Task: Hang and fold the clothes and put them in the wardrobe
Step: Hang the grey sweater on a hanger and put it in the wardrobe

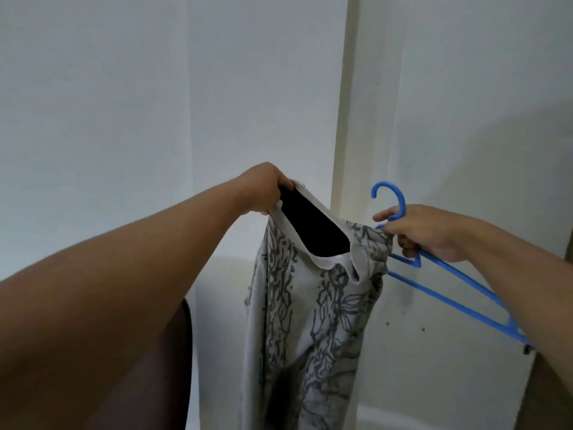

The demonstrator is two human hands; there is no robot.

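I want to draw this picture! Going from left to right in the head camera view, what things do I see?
Left hand gripping the collar → patterned shirt hanging down → right hand holding the blue hanger.

left hand point(263, 189): bare, no ring or glove to see | right hand point(424, 232): bare too | arms: bare all the way to the picture's edge, no sleeves, no watch or band | dark brown bit under the left arm: maybe clothing, too blurry to tell
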